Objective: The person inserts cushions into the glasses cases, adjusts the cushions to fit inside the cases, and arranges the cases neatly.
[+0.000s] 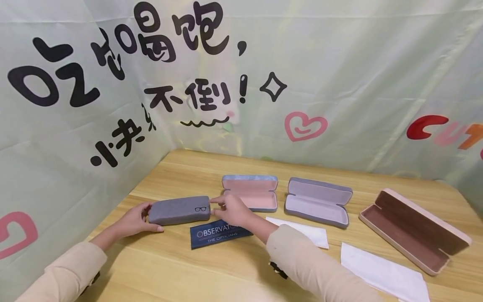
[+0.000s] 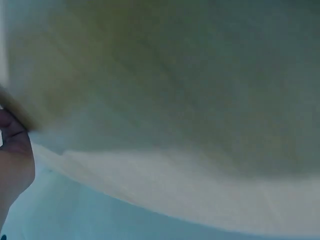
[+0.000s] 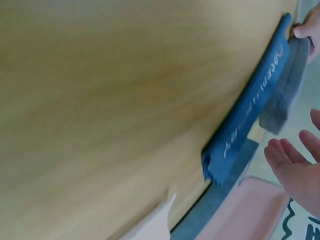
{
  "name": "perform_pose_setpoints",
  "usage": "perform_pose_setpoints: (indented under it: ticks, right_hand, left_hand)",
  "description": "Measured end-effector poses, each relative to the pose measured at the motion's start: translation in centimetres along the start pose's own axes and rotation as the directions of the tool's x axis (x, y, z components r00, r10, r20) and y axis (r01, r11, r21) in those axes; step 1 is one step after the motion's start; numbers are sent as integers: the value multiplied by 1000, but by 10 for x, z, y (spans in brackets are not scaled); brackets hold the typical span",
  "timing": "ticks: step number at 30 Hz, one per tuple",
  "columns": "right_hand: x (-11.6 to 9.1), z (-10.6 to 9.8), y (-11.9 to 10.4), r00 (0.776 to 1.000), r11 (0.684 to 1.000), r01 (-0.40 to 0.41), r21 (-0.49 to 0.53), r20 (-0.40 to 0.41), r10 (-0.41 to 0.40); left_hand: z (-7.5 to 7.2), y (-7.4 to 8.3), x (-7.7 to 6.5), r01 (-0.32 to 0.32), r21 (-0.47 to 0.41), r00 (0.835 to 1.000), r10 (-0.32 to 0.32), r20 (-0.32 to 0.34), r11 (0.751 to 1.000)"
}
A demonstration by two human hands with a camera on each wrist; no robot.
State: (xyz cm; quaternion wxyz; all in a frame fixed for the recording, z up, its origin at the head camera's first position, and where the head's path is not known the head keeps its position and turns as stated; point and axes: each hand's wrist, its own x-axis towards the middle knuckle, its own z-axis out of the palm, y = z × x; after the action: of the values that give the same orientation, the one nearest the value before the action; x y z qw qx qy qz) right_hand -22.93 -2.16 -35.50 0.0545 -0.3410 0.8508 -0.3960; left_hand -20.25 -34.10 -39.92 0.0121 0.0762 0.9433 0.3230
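Observation:
A closed grey-blue glasses case [image 1: 177, 211], with a small spectacles print near its right end, lies toward the left of the table in the head view. My left hand [image 1: 136, 219] grips its left end, thumb along the front. At the other end is my right hand [image 1: 235, 209], index finger and thumb apart at the case's edge. In the right wrist view the right hand's fingers [image 3: 295, 155] are spread, with a gap to the case [image 3: 286, 87]. A dark blue lettered cloth [image 1: 211, 240] lies just in front of the case. The left wrist view catches only part of the left hand [image 2: 17, 155].
Behind and to the right stand three open glasses cases: one pink-lined [image 1: 260, 200], one lavender-lined [image 1: 317, 202] and one brown-lined [image 1: 411, 235]. Two white cloths [image 1: 307, 232] lie before them. Printed fabric [image 1: 358, 75] walls in the table's back and left side.

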Motion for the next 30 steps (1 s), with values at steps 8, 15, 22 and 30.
perform_pose_setpoints:
  ticks: [8,15,22,30]
  right_hand:
    - [-17,-22,9,999,998,-3,63,-53,7]
    - [-29,-28,20,997,999,8,43,-83,-5]
    - [-42,-25,26,998,999,-2,-47,-64,-1]
    - [-52,-21,33,999,998,-12,-67,-35,9]
  left_hand:
    - [-16,20,3,28,49,991,-34,127,998]
    - [-31,44,2,29,235,991,-59,120,971]
    - [-35,67,-1,34,341,999,-31,-14,940]
    - [-28,93,-5,15,338,996,16,-91,941]
